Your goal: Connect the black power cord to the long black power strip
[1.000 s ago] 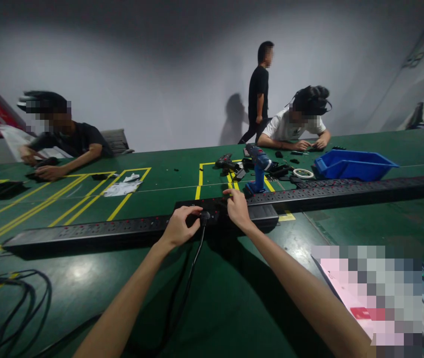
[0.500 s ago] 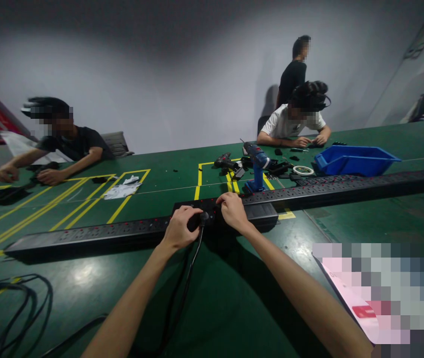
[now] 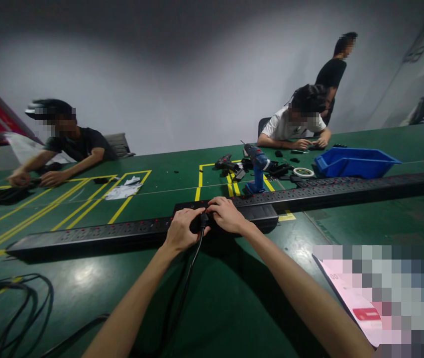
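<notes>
A long black power strip (image 3: pixel 96 237) lies across the green table in front of me. At its middle, a black plug (image 3: pixel 204 219) with a cord (image 3: pixel 193 263) hanging towards me is at the strip's near side. My left hand (image 3: pixel 182 229) has its thumb and fingers closed around the plug from the left. From the right, my right hand (image 3: pixel 227 216) has curled fingers pressed at the plug's top and side. My fingers partly hide the plug, and how deep it sits cannot be told.
Beyond the strip stand a blue cordless drill (image 3: pixel 257 166), a roll of white tape (image 3: pixel 303 172) and a blue bin (image 3: pixel 357 161). Coiled black cable (image 3: pixel 29 308) lies at near left, a pink-screened device (image 3: pixel 350 293) at near right. Two co-workers sit opposite; another person stands behind.
My right hand has moved left, bringing its fingertips to the plug. The left hand stays there, its thumb shifted slightly. The standing person has moved right; the left co-worker's hands have come closer together.
</notes>
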Tool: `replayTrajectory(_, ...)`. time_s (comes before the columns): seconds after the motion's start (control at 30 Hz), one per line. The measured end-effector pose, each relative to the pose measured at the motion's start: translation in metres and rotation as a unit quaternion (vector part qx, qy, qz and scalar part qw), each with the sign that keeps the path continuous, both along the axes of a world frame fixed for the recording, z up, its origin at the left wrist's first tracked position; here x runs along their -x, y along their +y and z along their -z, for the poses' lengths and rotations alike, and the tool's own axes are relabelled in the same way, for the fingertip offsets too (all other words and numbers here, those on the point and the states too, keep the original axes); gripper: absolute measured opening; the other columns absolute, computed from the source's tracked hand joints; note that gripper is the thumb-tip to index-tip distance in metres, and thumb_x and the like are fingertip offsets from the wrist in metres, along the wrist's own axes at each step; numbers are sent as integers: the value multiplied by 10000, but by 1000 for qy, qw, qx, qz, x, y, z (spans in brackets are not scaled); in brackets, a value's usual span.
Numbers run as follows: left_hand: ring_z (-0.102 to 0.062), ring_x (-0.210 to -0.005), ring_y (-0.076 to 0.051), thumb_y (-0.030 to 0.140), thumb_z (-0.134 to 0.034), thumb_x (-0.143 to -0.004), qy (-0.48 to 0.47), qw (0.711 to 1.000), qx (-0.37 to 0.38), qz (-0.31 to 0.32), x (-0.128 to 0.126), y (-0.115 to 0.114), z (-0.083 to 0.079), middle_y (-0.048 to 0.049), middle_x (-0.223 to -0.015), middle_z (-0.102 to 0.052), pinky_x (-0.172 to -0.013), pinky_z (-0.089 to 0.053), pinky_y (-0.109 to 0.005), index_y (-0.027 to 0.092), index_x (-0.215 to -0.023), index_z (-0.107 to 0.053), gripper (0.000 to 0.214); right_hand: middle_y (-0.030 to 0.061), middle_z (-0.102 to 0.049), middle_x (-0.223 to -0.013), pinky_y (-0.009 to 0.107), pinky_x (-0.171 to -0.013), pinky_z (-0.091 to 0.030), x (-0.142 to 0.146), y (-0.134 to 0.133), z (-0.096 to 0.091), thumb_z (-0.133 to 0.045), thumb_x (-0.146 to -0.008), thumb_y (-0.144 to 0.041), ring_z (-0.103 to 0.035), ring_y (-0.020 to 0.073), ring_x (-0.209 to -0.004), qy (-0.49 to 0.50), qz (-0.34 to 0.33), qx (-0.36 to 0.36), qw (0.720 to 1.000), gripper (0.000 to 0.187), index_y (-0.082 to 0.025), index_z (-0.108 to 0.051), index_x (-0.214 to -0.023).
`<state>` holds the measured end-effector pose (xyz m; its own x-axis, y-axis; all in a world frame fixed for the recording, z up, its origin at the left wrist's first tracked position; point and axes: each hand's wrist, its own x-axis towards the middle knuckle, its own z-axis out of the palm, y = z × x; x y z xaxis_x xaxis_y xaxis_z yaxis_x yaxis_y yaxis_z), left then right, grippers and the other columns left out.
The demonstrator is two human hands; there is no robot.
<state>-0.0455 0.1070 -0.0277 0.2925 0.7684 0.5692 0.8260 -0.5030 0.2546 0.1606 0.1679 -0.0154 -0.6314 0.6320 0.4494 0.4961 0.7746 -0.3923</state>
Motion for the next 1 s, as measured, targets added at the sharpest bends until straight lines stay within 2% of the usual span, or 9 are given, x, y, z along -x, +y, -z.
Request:
replayTrajectory(0.13,-587,-1083,-271,455,-730,-723,-12,1000,17,-2,1,1,-1,-57,-1159,-666,-943,-458,-426,268,-1278,-561,610,75,-556,-1294,447,-1042,-299,-1,5,3,-469,-826,-49,-393,247,-1285,-6,-22,13,1000,376,-233,-686,-1072)
replayTrajectory(0.4,-587,-1070,-270,465,-748,-706,-22,999,35,-6,3,2,-1,-64,-1140,-665,-921,-468,-433,263,-1247,-585,601,65,-565,-1304,460,-1063,-264,0,8,4,-488,-821,-59,-387,247,-1312,-8,-19,31,999,354,-239,-702,-1039)
replayTrajectory(0.53,-591,-1046,-266,474,-736,-723,-26,999,43,7,4,4,-2,-59,-1103,-677,-907,-473,-440,263,-1165,-634,501,67,-573,-1302,459,-1067,-244,-2,7,-1,-569,-848,-167,-401,249,-1303,-12,-24,58,998,242,-233,-705,-1037)
replayTrajectory(0.6,-595,-1034,-260,480,-717,-746,-31,998,44,14,5,5,-2,-55,-1085,-683,-902,-476,-442,265,-1141,-646,456,65,-578,-1299,459,-1070,-231,-2,5,-5,-546,-907,-258,-413,241,-1293,-6,-26,72,997,214,-237,-710,-1042)
replayTrajectory(0.7,-597,-1026,-258,477,-710,-755,-38,998,38,19,5,5,-1,-61,-1077,-679,-896,-483,-444,258,-1134,-644,442,65,-597,-1271,469,-1079,-203,-2,1,-9,-465,-974,-393,-439,231,-1266,4,-21,76,997,301,-245,-721,-1028)
replayTrajectory(0.8,-575,-1067,-270,454,-723,-744,-47,999,20,14,4,5,1,-76,-1083,-667,-910,-487,-453,236,-1124,-638,446,76,-604,-1258,500,-1090,-156,-1,-2,-10,-498,-948,-498,-439,246,-1263,3,-7,66,998,345,-250,-731,-1006)
replayTrajectory(1.0,-518,-1153,-286,395,-739,-724,-39,999,-6,19,1,5,0,-78,-1115,-653,-992,-461,-478,225,-1047,-644,378,82,-596,-1277,530,-1105,-109,1,-2,-9,-501,-942,-516,-432,249,-1275,-8,6,66,998,359,-250,-736,-999)
